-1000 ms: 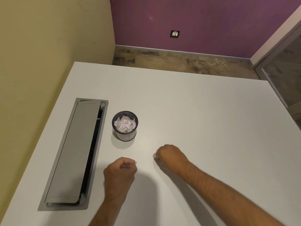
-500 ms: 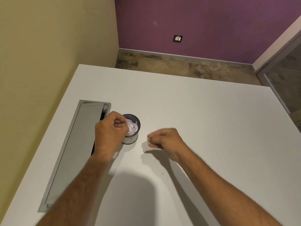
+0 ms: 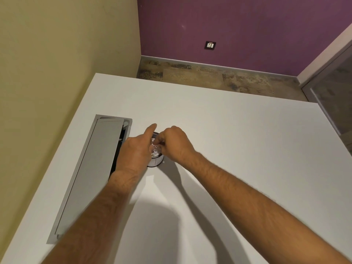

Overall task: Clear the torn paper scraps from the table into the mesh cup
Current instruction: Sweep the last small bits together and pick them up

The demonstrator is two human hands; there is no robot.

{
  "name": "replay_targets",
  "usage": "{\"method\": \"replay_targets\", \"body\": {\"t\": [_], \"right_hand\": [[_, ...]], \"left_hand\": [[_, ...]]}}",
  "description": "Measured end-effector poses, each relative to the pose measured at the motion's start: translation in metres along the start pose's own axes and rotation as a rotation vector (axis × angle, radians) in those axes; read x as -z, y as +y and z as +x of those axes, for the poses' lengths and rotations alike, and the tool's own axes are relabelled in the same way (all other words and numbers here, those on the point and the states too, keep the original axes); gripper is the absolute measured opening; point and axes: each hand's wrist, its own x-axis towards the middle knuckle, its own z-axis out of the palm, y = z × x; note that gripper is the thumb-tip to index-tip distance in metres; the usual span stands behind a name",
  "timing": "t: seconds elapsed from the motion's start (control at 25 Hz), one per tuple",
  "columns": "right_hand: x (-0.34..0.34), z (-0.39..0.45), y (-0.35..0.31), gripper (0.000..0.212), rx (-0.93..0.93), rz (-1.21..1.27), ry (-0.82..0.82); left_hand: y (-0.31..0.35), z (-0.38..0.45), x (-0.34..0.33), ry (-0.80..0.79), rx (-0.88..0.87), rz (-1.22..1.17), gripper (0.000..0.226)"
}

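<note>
Right hand (image 3: 174, 144) hovering over the mesh cup (image 3: 156, 161), fingers curled down and apparently pinching a small white scrap above the opening; placed there, most likely, so the piece falls straight in. Left hand (image 3: 138, 149) just beside the cup on its left, forefinger stretched out past the rim, other fingers hidden beneath; holding anything or not, impossible to tell. Probably there to steady the cup or after letting go of its own piece. Cup standing upright on the counter (image 3: 238, 149), nearer the left edge, just right of the grey cable hatch (image 3: 91, 174). Dark mesh wall, already heaped with white and pale paper scraps (image 3: 155, 152). No loose bits visible elsewhere on the counter.
</note>
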Motion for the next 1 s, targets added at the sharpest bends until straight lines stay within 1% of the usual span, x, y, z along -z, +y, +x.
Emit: {"method": "replay_targets", "body": {"t": [0.08,0.16,0.24,0.32,0.4,0.48,0.52,0.56,0.6,0.68,0.76,0.84,0.88,0.92,1.0], "right_hand": [[0.001,-0.004,0.003,0.031,-0.002,0.049,-0.012],[0.003,-0.009,0.003,0.043,-0.006,0.149,0.027],[0.003,-0.014,0.004,0.05,-0.002,0.251,0.065],[0.002,-0.02,0.006,0.053,0.002,0.367,0.09],[0.0,-0.031,0.013,0.053,-0.035,0.568,0.157],[-0.001,-0.047,0.029,0.05,-0.119,0.79,0.267],[-0.003,-0.057,0.04,0.047,-0.175,0.854,0.316],[-0.007,-0.07,0.051,0.043,-0.23,0.866,0.349],[-0.012,-0.083,0.063,0.037,-0.284,0.817,0.36],[-0.027,-0.113,0.087,0.025,-0.359,0.604,0.308],[-0.046,-0.142,0.105,0.019,-0.369,0.418,0.174],[-0.062,-0.164,0.114,0.019,-0.312,0.257,0.027],[-0.068,-0.171,0.116,0.018,-0.271,0.188,-0.022],[-0.072,-0.174,0.117,0.018,-0.242,0.143,-0.047],[-0.075,-0.174,0.116,0.016,-0.22,0.109,-0.047]], "left_hand": [[-0.002,-0.003,-0.001,-0.027,-0.033,0.03,0.072],[-0.002,-0.005,-0.002,-0.084,-0.02,0.049,0.084],[-0.002,-0.007,-0.002,-0.106,-0.012,0.032,0.09],[-0.001,-0.011,-0.002,-0.059,-0.011,-0.032,0.084],[-0.001,-0.015,0.0,0.016,0.057,-0.167,0.073],[-0.003,-0.02,0.004,0.077,0.151,-0.342,0.064],[-0.004,-0.024,0.005,0.107,0.166,-0.401,0.059],[-0.006,-0.03,0.006,0.138,0.16,-0.43,0.052],[-0.008,-0.038,0.005,0.166,0.145,-0.442,0.048],[-0.012,-0.055,-0.003,0.196,0.115,-0.439,0.043],[-0.017,-0.077,-0.016,0.179,0.068,-0.384,0.037],[-0.024,-0.099,-0.032,0.139,-0.035,-0.278,0.031],[-0.028,-0.111,-0.041,0.094,-0.094,-0.191,0.036],[-0.032,-0.122,-0.051,0.016,-0.142,-0.091,0.046],[-0.038,-0.139,-0.065,-0.154,-0.148,0.079,0.067]]}}
